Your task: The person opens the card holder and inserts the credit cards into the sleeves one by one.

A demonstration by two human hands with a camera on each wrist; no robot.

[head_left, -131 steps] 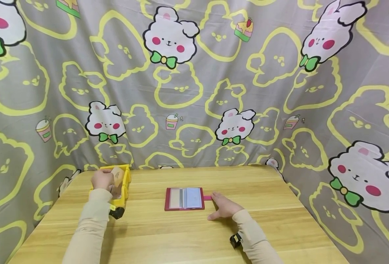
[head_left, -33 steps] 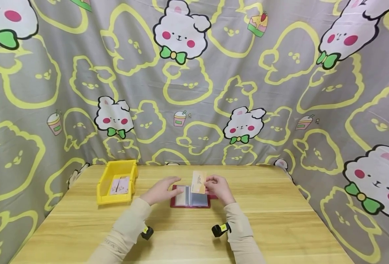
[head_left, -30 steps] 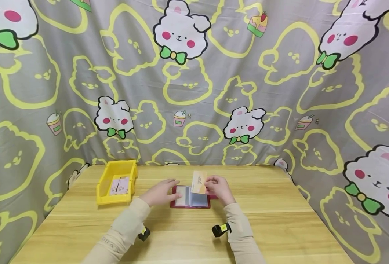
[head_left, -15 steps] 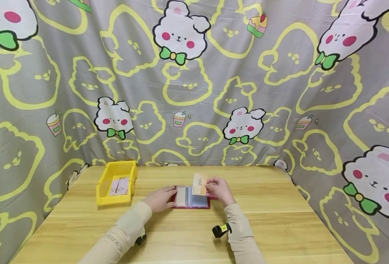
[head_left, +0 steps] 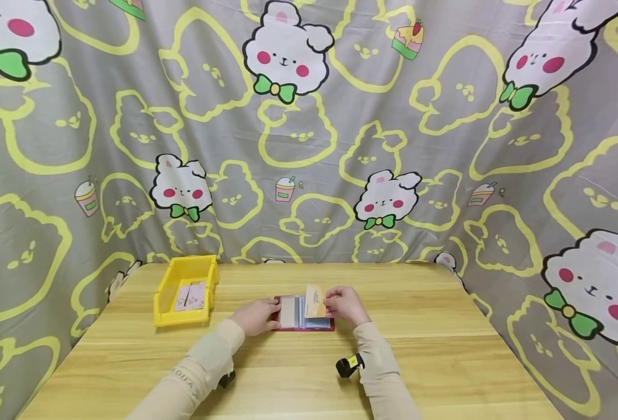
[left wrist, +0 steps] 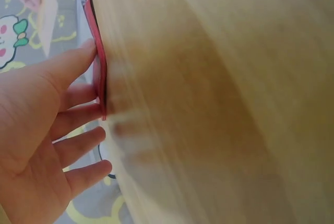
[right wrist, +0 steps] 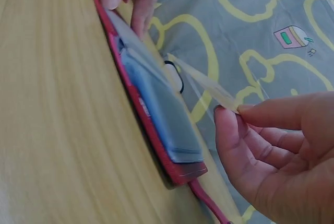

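In the head view a red card holder (head_left: 291,329) lies spread on the wooden table, clear plastic sleeves (right wrist: 156,101) inside. My left hand (head_left: 255,317) rests at its left edge. Thumb and first fingertips press the red cover (left wrist: 100,67), while the other fingers stretch out freely, fairly straight. With thumb and forefinger my right hand (head_left: 347,304) pinches a pale orange card (head_left: 315,301) by its right edge. The card stands tilted over the right-hand sleeve, its lower part overlapping it. In the right wrist view the card (right wrist: 206,83) shows nearly edge-on, above the sleeves.
A yellow plastic bin (head_left: 184,317) stands at the left back of the table with pinkish cards (head_left: 190,296) in it. A red strap (right wrist: 209,201) sticks out from the holder's right side. A patterned curtain (head_left: 309,233) hangs behind the table.
Earlier my left hand was in the yellow bin; then it came to the holder's left edge and settled there. My right hand, holding the card, has lowered it toward the right-hand sleeve.
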